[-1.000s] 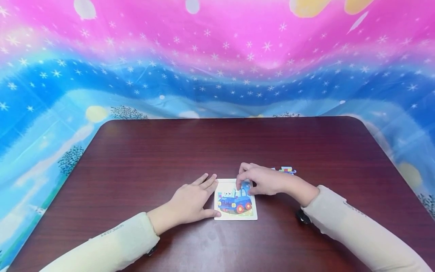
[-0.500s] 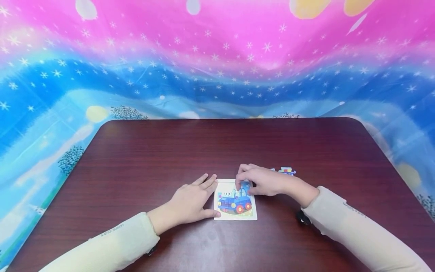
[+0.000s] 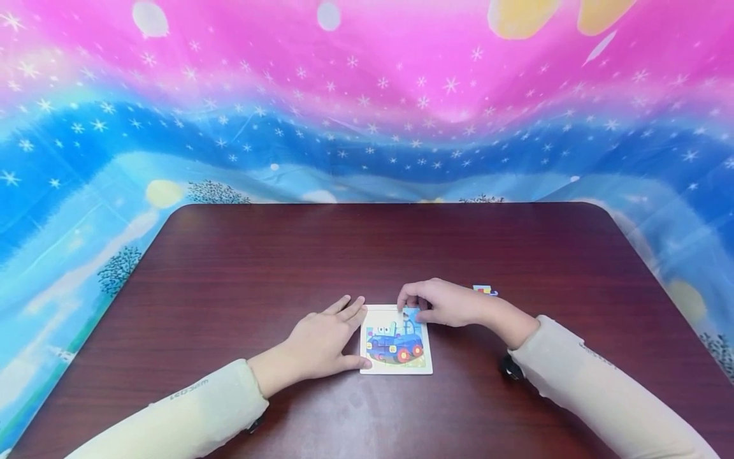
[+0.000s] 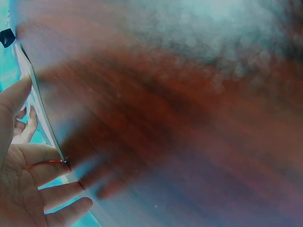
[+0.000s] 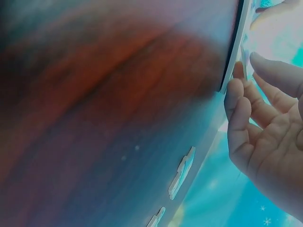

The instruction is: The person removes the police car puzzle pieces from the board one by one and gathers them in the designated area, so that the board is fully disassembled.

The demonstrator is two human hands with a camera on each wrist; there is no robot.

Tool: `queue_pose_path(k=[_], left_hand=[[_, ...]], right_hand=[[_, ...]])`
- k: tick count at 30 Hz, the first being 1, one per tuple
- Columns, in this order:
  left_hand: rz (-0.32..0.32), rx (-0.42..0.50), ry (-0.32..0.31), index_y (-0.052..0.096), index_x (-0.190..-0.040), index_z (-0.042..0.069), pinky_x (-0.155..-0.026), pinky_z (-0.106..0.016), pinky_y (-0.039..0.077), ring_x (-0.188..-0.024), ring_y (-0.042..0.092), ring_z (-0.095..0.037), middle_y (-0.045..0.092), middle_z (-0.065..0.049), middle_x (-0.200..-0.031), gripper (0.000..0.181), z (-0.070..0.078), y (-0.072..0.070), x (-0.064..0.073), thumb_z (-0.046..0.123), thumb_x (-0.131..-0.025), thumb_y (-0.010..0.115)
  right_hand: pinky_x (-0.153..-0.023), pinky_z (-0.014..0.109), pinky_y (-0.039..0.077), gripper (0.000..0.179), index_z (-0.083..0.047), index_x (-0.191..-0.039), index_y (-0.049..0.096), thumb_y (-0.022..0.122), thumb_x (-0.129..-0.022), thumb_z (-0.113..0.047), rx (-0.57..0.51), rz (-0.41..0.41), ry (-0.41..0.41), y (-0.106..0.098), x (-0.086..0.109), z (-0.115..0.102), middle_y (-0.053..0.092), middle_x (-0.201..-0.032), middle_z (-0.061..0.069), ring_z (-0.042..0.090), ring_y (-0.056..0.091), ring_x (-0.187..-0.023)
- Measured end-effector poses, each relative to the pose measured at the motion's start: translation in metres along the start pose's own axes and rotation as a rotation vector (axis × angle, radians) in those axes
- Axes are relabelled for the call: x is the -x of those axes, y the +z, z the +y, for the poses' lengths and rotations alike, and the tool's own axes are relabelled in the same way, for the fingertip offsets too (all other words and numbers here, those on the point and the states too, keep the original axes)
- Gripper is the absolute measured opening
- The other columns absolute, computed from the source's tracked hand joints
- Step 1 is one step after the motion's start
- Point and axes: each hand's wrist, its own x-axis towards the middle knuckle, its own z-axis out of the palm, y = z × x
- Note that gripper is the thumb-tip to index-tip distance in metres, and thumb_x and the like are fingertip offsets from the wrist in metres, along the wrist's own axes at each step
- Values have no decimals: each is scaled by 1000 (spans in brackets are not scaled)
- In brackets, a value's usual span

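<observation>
A square jigsaw board with a pale frame and a blue cartoon tractor picture lies flat on the table. At its left edge, my left hand steadies it with straight, spread fingers; the thumb touches the lower left corner. My right hand is over the board's upper right corner, thumb and fingers bent. In the right wrist view, a thin puzzle piece, seen edge-on, stands between the right thumb and fingertips. The fingers hide part of the top right of the picture.
Beyond the right wrist lies a loose puzzle piece; in the right wrist view two pieces show, one larger piece and one small piece at the frame's bottom. A dark brown table reaches back to a patterned cloth.
My right hand has shifted slightly, its fingers uncovering more of the picture's upper right corner. One loose piece beside the hand has become hidden in the head view. My left hand stays in place.
</observation>
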Motion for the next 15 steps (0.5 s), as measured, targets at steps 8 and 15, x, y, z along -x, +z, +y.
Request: queue_pose_path(k=[8, 15], left_hand=[[-7, -3, -4, 46, -149, 10, -86, -45, 58, -147, 38, -26, 39, -5, -159, 92, 0, 0, 0, 72, -83, 61], [-9, -5, 2, 46, -149, 10, -86, -45, 58, -147, 38, -27, 39, -5, -159, 92, 0, -1, -1, 72, -83, 61]], right_hand=[[-75, 24, 50, 24, -18, -110, 67, 66, -92, -2, -24, 6, -5, -2, -2, 2, 64, -91, -2, 8, 57, -82], [-77, 24, 52, 22, -17, -110, 69, 67, -92, -4, -23, 13, -8, -5, -2, 0, 65, -91, -2, 8, 57, -83]])
